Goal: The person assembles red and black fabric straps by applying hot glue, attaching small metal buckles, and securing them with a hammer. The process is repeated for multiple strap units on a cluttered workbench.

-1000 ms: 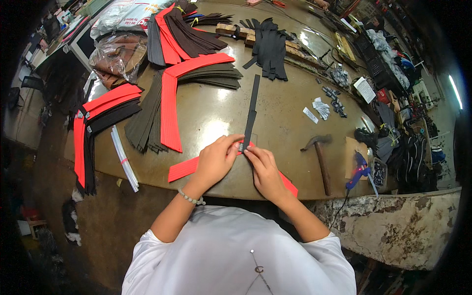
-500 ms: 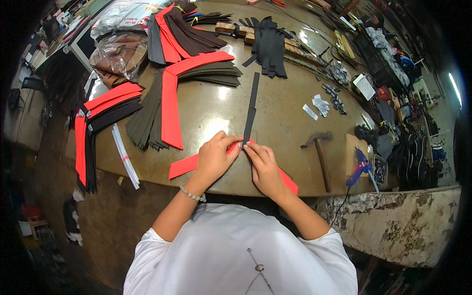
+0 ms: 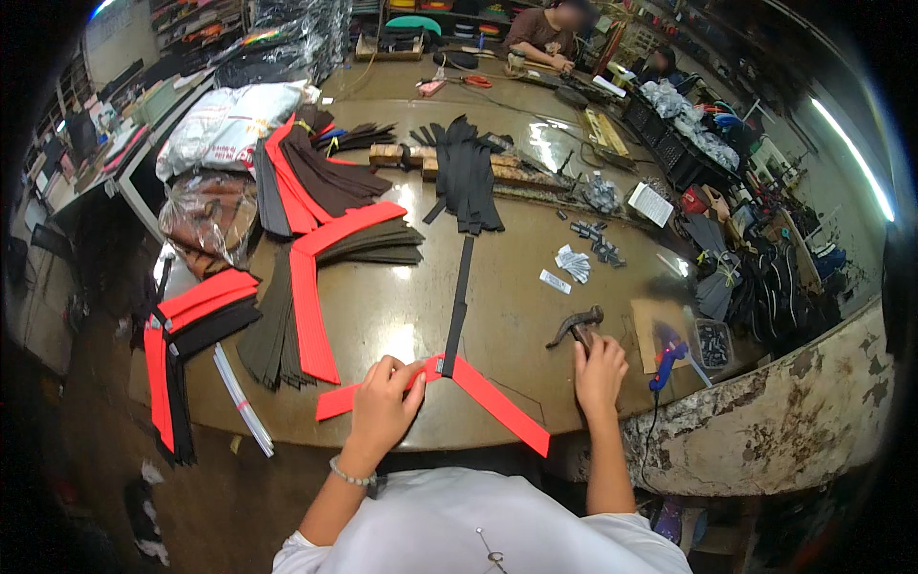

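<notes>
A red ribbed strap [image 3: 502, 407] lies bent into a wide V near the table's front edge. At its bend a thin black strap [image 3: 462, 297] crosses it and runs away from me, with a small metal clip [image 3: 440, 365] where they meet. My left hand [image 3: 384, 402] pinches the red strap just left of that joint, fingers closed. Over to the right, my right hand [image 3: 601, 376] is wrapped round the handle of a hammer [image 3: 577, 328], whose dark head points away from me. Most of the handle is hidden by the hand.
Stacked red and olive straps [image 3: 314, 316] lie left of the work, beside white sticks [image 3: 241, 397]. Black strips [image 3: 466, 182] are piled beyond. White labels [image 3: 574, 263] and dark clips [image 3: 601, 244] sit past the hammer. A blue glue gun [image 3: 669, 362] rests right. A person [image 3: 542, 38] sits at the far end.
My right hand has left the strap joint and moved right onto the hammer. My left hand has shifted left along the red strap. The view has tilted up, showing the table's far end.
</notes>
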{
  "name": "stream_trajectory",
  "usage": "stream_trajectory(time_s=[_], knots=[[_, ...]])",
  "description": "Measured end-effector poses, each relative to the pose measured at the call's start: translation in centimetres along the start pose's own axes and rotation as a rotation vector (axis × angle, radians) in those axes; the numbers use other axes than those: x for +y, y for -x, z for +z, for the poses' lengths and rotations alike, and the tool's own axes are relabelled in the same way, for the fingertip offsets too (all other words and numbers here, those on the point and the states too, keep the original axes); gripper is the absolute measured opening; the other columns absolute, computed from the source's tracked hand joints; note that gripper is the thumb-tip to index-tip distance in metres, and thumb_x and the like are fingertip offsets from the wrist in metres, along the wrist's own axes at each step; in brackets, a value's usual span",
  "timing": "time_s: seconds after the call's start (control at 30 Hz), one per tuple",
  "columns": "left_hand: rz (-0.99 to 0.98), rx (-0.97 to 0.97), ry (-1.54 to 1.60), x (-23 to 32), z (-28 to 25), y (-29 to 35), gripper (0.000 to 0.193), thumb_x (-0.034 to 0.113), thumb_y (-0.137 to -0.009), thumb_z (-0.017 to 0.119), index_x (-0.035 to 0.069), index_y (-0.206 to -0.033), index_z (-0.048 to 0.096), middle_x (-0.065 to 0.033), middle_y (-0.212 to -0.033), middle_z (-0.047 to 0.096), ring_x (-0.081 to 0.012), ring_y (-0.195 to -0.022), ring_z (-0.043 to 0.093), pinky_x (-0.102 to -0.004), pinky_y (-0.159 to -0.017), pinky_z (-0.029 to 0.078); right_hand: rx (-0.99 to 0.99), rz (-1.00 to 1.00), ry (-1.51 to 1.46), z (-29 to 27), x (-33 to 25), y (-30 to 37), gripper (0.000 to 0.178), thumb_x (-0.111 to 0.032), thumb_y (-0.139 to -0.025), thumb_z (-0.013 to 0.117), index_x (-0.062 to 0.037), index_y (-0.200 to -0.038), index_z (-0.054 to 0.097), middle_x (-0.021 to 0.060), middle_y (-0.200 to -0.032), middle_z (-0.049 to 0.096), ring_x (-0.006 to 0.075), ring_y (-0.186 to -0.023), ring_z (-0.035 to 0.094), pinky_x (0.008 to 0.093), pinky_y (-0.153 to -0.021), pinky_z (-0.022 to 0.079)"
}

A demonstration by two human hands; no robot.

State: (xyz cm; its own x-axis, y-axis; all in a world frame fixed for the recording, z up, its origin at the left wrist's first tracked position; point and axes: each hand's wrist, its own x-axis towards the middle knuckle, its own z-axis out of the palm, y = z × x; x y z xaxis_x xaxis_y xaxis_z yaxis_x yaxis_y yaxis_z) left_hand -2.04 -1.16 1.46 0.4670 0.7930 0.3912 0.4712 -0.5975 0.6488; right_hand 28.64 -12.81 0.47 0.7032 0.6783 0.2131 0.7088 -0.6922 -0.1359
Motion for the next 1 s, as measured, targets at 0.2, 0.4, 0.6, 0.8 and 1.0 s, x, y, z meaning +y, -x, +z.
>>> stream_trajectory(time_s=[0.2, 0.4, 0.6, 0.8, 1.0], knots=[[-0.078, 0.017, 0.050, -1.0, 1.5, 0.4, 0.012, 0.010, -0.088, 0.068, 0.006, -0.099, 0.071, -0.0095, -0.080, 0.058, -0.0237, -0.068, 0.059, -0.0358, -0.061, 0.048, -0.181, -0.040, -0.771, -4.8, -4.6, 2.4, 0.040, -0.030, -0.100, 0.054, 0.0049, -0.119, 0.054, 0.0316, -0.100, 0.063, 0.0481, -0.094, 0.063, 0.0526, -0.083, 0.048], [-0.077, 0.003, 0.045, -1.5, 1.4, 0.7, 0.010, 0.008, -0.087, 0.067, 0.003, -0.096, 0.066, -0.0107, -0.082, 0.059, -0.0236, -0.069, 0.060, -0.0361, -0.063, 0.049, -0.531, -0.239, -0.557, -4.5, -11.4, 4.8, 0.043, -0.039, -0.102, 0.046, 0.0023, -0.110, 0.052, 0.0356, -0.082, 0.063, 0.0562, -0.079, 0.060, 0.0627, -0.071, 0.049], [-0.073, -0.013, 0.048, -1.4, 1.6, 0.4, 0.015, 0.010, -0.087, 0.069, 0.002, -0.099, 0.065, -0.0121, -0.086, 0.058, -0.0267, -0.074, 0.061, -0.0379, -0.068, 0.049, -0.301, -0.408, -0.665, -5.2, -11.5, 7.0, 0.040, -0.037, -0.101, 0.051, 0.0031, -0.097, 0.053, 0.0341, -0.080, 0.063, 0.0537, -0.078, 0.062, 0.0573, -0.066, 0.050], [-0.032, -0.104, 0.040, -0.6, 0.6, 0.4, 0.032, 0.017, -0.088, 0.071, 0.001, -0.115, 0.064, -0.0174, -0.100, 0.054, -0.0331, -0.090, 0.060, -0.0405, -0.076, 0.051, -0.383, -0.255, -0.425, -3.3, -9.7, 4.5, 0.044, -0.042, -0.100, 0.052, 0.0007, -0.106, 0.059, 0.0297, -0.085, 0.067, 0.0491, -0.081, 0.066, 0.0567, -0.071, 0.052], [0.112, -0.270, -0.218, 0.1, 1.0, 0.0, 0.025, 0.023, -0.090, 0.068, 0.002, -0.103, 0.064, -0.0143, -0.089, 0.057, -0.0330, -0.078, 0.063, -0.0425, -0.067, 0.053, 0.048, -0.130, -0.114, -0.6, -0.9, -0.9, 0.033, -0.030, -0.093, 0.062, -0.0045, -0.114, 0.065, 0.0185, -0.109, 0.065, 0.0384, -0.101, 0.061, 0.0462, -0.085, 0.049]])
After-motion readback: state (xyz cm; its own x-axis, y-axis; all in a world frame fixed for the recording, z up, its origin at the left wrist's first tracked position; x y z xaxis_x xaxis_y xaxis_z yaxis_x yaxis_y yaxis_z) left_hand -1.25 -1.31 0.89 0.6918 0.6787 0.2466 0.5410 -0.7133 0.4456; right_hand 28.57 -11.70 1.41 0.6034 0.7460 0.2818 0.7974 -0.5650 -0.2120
